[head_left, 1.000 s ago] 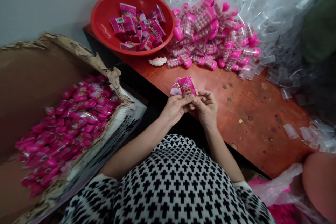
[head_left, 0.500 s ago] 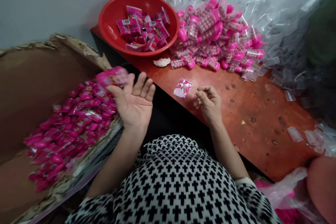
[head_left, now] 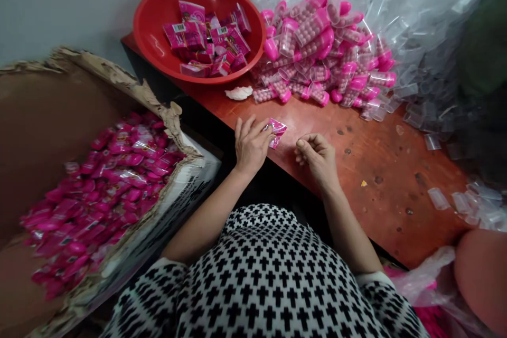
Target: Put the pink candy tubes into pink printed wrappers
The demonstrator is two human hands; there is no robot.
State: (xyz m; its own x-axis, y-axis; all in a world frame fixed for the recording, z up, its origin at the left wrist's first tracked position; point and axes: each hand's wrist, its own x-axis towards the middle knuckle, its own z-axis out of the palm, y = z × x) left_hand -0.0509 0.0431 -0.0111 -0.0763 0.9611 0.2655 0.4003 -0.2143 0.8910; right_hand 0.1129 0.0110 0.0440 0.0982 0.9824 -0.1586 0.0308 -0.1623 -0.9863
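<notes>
A small pink printed packet (head_left: 278, 130) lies flat on the red-brown table near its front edge. My left hand (head_left: 252, 145) reaches onto it palm down, with its fingers stretched out and the fingertips on the packet's left part, which they hide. To the right of the packet, just above the table, is my right hand (head_left: 318, 158). Its fingers are curled in with the thumb pressed against them, and whatever they hold is hidden. Beyond both hands lies a heap of clear tubes (head_left: 312, 29) with pink caps and small pink balls inside.
A red basin (head_left: 146, 37) with several pink packets stands at the back left. Left of me, a torn cardboard box (head_left: 174, 163) holds many wrapped pink pieces (head_left: 114, 190). A white crumpled scrap (head_left: 238, 93) lies before the basin. Clear empty tubes (head_left: 439, 198) lie at right.
My left hand has let go of a filled pink packet over the box and come right, onto the flat packet on the table. The right hand has barely moved.
</notes>
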